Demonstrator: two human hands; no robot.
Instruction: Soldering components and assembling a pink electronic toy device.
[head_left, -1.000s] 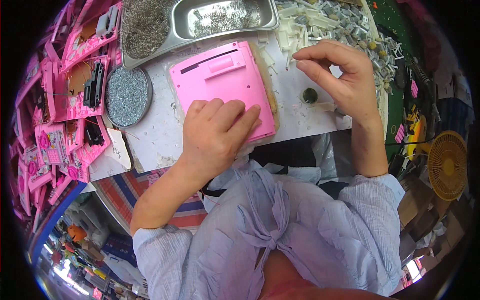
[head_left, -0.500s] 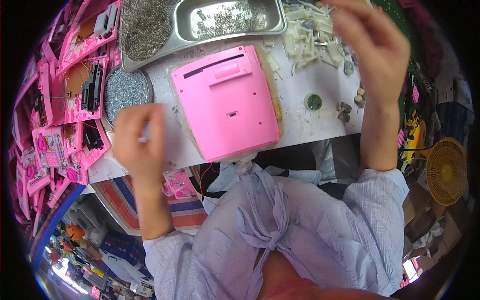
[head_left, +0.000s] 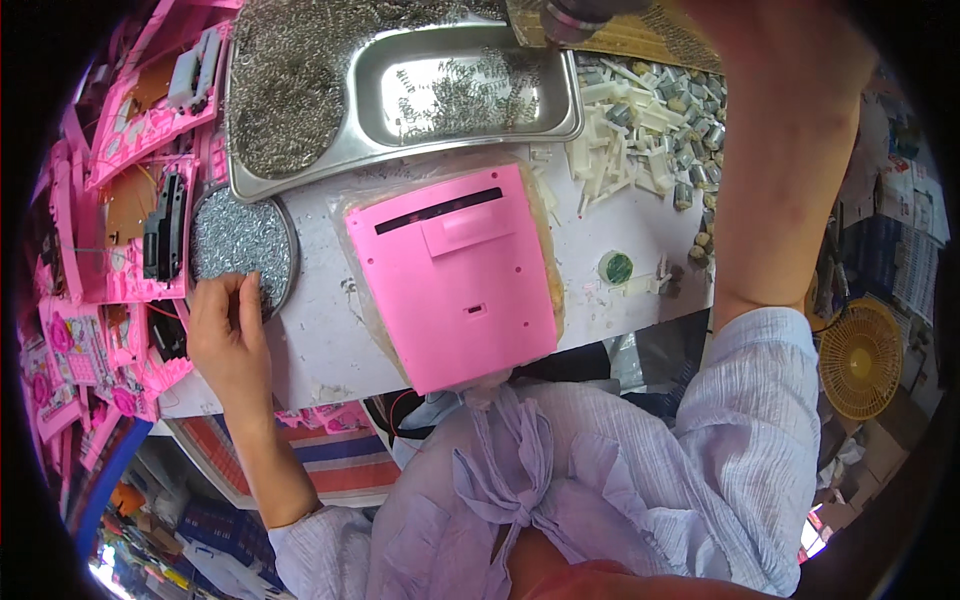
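A pink plastic toy casing (head_left: 465, 285) lies back side up on a plastic-wrapped pad (head_left: 375, 325) in front of me. It has a long slot near its far edge, a small square opening and several screw holes. My left hand (head_left: 228, 325) is at the near rim of a round dish (head_left: 293, 255) full of small silvery screws (head_left: 235, 235). Its thumb and fingers are pinched together over the screws; what is between them I cannot make out. My right hand (head_left: 750, 25) reaches to the top edge, its fingers cut off, near a dark cylindrical tool (head_left: 575, 18).
A metal tray (head_left: 400, 155) of small springs stands at the back. White plastic pieces (head_left: 625, 140) and grey cylinders (head_left: 690, 135) are heaped at back right, before a cardboard strip (head_left: 640, 38). A green round piece (head_left: 616, 267) lies nearer. Pink toy halves (head_left: 120, 240) pile up at left.
My left hand has moved left and nearer to me, onto the screw dish, its fingers now pinched. My right arm has reached farther away. The view has shifted, bringing the dark tool into sight.
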